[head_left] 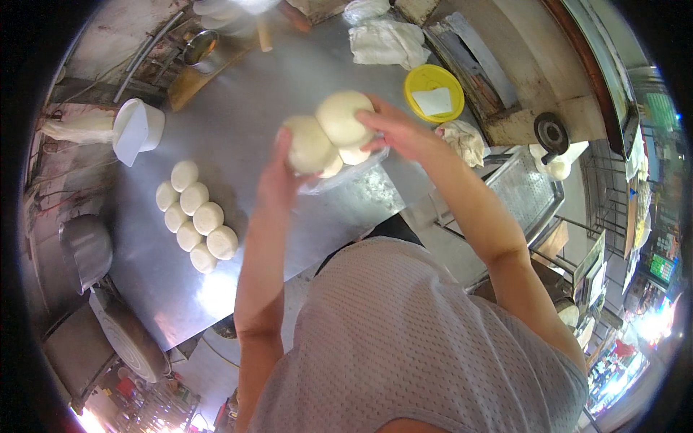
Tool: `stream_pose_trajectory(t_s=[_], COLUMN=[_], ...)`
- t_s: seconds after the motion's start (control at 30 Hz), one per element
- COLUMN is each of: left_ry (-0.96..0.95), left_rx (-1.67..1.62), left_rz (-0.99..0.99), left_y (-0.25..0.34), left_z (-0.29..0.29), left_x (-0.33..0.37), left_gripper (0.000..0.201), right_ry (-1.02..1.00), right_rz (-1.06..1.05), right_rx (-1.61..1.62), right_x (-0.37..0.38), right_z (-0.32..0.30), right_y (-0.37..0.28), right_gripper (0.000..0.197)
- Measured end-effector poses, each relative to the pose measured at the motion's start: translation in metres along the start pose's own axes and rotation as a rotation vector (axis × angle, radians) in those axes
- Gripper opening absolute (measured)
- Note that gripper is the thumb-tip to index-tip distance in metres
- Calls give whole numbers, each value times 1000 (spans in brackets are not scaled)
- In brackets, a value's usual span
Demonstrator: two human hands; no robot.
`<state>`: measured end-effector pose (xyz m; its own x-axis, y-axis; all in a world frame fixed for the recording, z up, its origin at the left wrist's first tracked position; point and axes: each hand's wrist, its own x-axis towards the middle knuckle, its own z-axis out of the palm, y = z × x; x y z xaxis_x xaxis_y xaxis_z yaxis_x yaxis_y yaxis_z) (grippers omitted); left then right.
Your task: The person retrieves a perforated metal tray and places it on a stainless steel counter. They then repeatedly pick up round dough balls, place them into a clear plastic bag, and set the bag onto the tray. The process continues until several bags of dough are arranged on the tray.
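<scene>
Two big pale dough balls, a left one (310,146) and a right one (342,117), sit side by side between my hands above the metal table. My left hand (280,167) is curled round the outer side of the left ball, somewhat blurred. Fingers of my right hand (393,131) grip the right ball from its right side. Beneath them show parts of more white dough (354,155) and a clear plastic sheet or bag (350,177); how they lie together is partly hidden. Several smaller round dough pieces (193,198) stand in rows on the table to the left.
The metal table (289,79) carries a white tub (148,128), a yellow round lid or bowl (434,92) with a white scraper-like piece, and white cloths (390,43). At the far end lies a wooden board (195,83). A metal rack (520,191) stands to the right.
</scene>
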<state>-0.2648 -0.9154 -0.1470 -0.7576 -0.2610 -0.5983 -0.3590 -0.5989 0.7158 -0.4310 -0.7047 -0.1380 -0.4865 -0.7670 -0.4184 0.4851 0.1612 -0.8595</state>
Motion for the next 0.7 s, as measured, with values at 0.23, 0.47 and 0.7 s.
stream_pose_trajectory(t_s=[0.23, 0.47, 0.7], left_ry=[-18, -23, 11], left_rx=[18, 52, 65], left_rz=[27, -65, -67], left_y=[66, 24, -59], left_z=[25, 5, -23], left_x=[11, 7, 34], left_gripper=[71, 72, 69], right_ry=[-29, 55, 103], right_rz=[-49, 54, 236], right_rx=[-89, -8, -36], right_x=[20, -2, 14], right_z=[-6, 2, -11], right_y=[-55, -25, 48], right_gripper=[84, 81, 79])
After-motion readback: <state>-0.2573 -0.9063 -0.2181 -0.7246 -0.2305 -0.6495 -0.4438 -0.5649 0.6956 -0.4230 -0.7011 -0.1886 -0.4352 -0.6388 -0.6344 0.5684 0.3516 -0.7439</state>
